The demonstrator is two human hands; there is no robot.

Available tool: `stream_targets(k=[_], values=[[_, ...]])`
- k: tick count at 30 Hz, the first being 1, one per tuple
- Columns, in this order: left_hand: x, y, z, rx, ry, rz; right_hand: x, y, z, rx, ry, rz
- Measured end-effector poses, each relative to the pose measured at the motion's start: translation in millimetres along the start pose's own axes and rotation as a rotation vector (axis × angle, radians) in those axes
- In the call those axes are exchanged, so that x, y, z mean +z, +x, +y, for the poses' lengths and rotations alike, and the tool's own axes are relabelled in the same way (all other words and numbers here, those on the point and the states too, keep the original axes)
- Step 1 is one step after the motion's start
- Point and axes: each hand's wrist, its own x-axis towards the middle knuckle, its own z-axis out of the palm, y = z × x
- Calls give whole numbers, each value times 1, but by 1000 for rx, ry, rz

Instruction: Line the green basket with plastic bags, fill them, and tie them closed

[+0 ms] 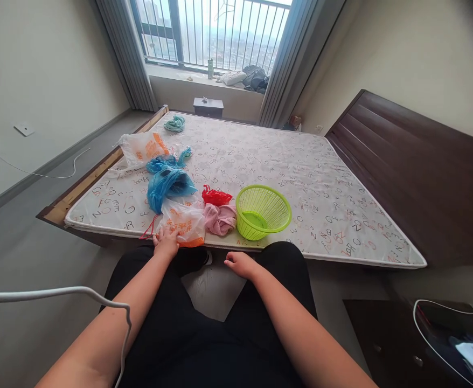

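Note:
My left hand (166, 241) lies at the mattress's near edge, fingers apart, touching a white plastic bag with orange print (186, 222). Red drawstrings (151, 227) stick out beside it. My right hand (240, 264) is above my right thigh, its fingers curled, with nothing seen in them. A pink cloth (219, 219) lies crumpled right of the bag, with a red plastic bag (217, 196) behind it. Beside them stands a green plastic basket (283, 221), upright and holding nothing visible. Blue plastic bags (159, 191) lie farther back on the left.
The mattress (321, 188) rests on a wooden frame with a dark headboard (414, 161) at right. Another printed white bag (139, 150) and a teal cloth (174, 124) lie toward the far left. A white cable (58, 294) crosses near my left arm. A dark nightstand (376, 328) stands right.

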Motion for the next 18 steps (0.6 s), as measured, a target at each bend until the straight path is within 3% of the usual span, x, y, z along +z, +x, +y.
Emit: stream_targets(k=[3,7,10,13,15,18], values=[[-6,-1,1,12,-104,91,2,2,2,-2,5,-3],[-20,-22,8,148,-399,237,4,7,3,-17,118,57],[-30,-54,13,256,-560,450,6,14,1,8,468,108],[-36,-85,16,333,-613,627,8,23,-7,98,945,40],[-37,-98,17,404,-634,686,9,30,-16,77,1218,-41],[-38,-105,18,525,-632,707,13,41,-34,-11,1431,-102]])
